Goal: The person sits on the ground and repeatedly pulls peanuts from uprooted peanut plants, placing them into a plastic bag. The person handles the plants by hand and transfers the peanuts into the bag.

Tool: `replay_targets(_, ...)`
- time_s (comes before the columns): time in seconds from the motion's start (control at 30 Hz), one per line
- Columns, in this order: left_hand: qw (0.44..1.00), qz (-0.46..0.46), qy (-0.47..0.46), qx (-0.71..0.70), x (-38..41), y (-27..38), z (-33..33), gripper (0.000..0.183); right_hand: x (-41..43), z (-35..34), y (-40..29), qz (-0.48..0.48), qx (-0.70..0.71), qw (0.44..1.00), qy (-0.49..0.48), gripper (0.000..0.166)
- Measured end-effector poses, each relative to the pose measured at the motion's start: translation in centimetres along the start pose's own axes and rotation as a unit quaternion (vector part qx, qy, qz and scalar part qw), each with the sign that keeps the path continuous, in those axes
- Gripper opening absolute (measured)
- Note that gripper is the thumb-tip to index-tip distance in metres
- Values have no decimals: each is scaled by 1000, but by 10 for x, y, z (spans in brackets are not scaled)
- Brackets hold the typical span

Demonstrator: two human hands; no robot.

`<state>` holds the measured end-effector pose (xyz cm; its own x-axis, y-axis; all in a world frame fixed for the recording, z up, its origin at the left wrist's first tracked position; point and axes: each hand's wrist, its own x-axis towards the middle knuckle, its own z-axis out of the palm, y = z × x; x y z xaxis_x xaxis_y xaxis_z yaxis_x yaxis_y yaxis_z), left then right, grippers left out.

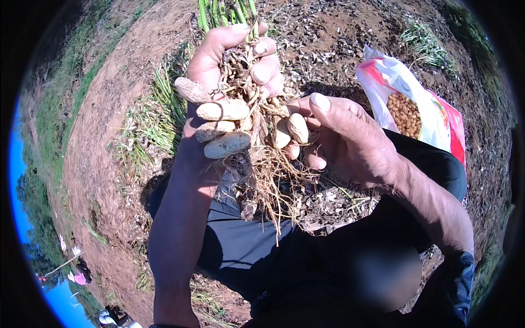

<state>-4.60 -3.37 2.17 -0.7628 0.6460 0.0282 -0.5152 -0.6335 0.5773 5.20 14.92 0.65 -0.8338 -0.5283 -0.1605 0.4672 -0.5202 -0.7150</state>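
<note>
My left hand point(242, 61) is closed around the stems of a peanut plant point(258, 119), just above its roots. Green stems point(223, 12) stick up past the fist, and thin brown roots point(275, 176) hang below. Several pale peanut pods point(223, 110) stand out on the left side of the plant. On its right side two more pods point(297, 128) lie against the fingers of my right hand point(318, 127). The right thumb and forefinger meet at the base of these pods; part of the grip is hidden.
A white and red plastic bag point(393, 78) with many peanuts point(404, 115) stands beyond my knee at the right. Pulled plants point(160, 115) lie on the soil at the left. More greenery point(426, 45) is at the upper right. People point(80, 275) are far off at the lower left.
</note>
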Motion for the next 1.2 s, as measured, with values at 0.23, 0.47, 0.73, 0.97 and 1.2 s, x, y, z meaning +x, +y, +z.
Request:
replay_targets(0.23, 999, -19, 40, -4, 0, -13, 0, 40, 1, -4, 7, 6, -133, 990, 36, 27)
replay_targets(0.47, 997, -23, 74, 2, -5, -18, 4, 38, 1, 4, 9, -13, -182, 980, 77, 19)
replay_targets(0.73, 994, -42, 97, 2, -8, -23, 6, 41, 3, -3, 9, -64, -346, 935, 31, 27)
replay_targets(0.97, 986, -105, 118, 61, -22, -25, -1, 47, -5, -17, -10, -194, -689, 693, -84, 19)
replay_targets(1.2, 985, -66, 141, 68, -29, -6, -5, 32, -11, -29, -17, -143, -524, 838, 46, 18)
